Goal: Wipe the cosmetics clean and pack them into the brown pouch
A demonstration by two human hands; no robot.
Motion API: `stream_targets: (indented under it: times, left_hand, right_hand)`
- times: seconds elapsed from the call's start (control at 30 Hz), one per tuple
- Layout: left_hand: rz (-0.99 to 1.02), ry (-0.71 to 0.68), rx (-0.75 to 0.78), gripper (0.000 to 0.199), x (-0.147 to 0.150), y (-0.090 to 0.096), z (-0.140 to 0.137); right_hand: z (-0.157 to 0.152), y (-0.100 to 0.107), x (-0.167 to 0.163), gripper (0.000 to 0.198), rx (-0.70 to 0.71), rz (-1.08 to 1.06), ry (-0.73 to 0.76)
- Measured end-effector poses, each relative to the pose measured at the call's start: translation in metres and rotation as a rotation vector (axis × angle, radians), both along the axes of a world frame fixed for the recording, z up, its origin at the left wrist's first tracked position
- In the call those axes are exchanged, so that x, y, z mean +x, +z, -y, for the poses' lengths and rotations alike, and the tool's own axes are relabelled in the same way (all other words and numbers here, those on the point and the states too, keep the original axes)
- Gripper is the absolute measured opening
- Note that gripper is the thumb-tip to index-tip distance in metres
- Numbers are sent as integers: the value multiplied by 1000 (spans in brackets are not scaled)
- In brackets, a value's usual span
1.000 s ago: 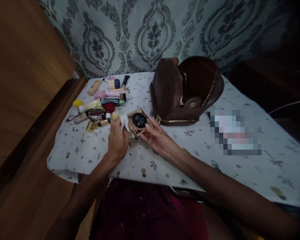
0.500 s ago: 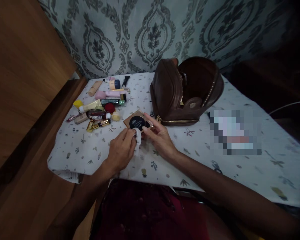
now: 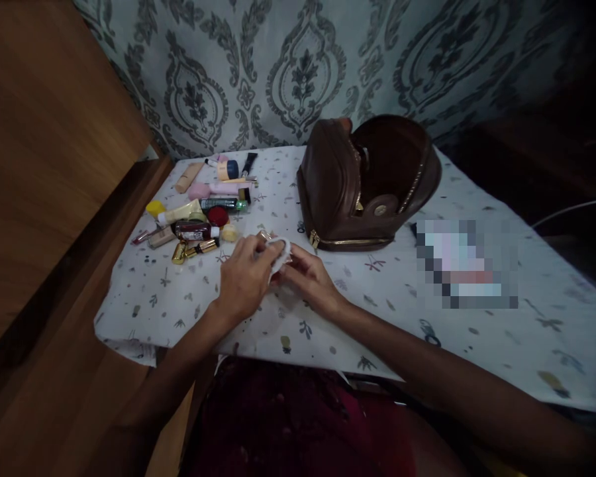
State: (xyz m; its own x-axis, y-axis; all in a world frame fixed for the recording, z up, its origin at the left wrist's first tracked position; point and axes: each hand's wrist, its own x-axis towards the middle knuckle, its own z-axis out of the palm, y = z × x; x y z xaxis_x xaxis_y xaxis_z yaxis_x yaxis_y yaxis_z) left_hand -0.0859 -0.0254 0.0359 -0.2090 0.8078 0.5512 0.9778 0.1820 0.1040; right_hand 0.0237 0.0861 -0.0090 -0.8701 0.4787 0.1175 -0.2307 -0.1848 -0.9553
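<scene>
My left hand [image 3: 246,273] is closed on a white cloth or wipe [image 3: 284,248], pressing it against a gold makeup compact [image 3: 265,236]. From the other side, my right hand [image 3: 314,278] grips that compact with bent fingers. Most of the compact is covered by my hands and the white cloth, leaving only shiny gold edges in sight. Just left of my hands lie a small cream-coloured round pot [image 3: 229,232] and a gold-and-black lipstick tube [image 3: 202,248]. A brown leather cosmetic bag [image 3: 328,185] stands beyond my right hand, its top unzipped.
Several cosmetics, among them a dark red bottle [image 3: 193,230], a cream tube [image 3: 181,212] and a pink brush [image 3: 223,190], lie on the patterned tablecloth [image 3: 377,331]. A blurred-out flat object [image 3: 461,265] lies right. A patterned curtain [image 3: 302,73] hangs behind; wooden furniture [image 3: 44,132] stands left.
The compact has been tilted, so its black round label no longer shows. My left hand and the white cloth have shifted slightly up and over it.
</scene>
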Motion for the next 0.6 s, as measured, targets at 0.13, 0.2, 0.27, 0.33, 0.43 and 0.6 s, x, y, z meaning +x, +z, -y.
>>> stream_targets:
  times: [0.13,0.2,0.27,0.33,0.43,0.6]
  left_hand:
    - [-103,-73,48,27,7,-9,6]
    - [-99,-17,78,27,2,-12,11]
    - [-38,66,96,28,-8,-12,15]
    - [80,117,102,29,-18,-8,17]
    - [337,100,110,23,-28,-3,17]
    - [744,150,163,26,-31,-10,8]
  right_hand:
    - [-2,1,0,62,-101,-23,-42]
    - [-3,1,0,62,-190,-32,-43]
    - [-4,2,-1,61,-269,-43,-48]
    - [-5,4,-1,59,-310,-54,-58]
    - [-7,6,-2,59,-303,-64,-46]
    - [-9,13,4,63,-49,-39,-5]
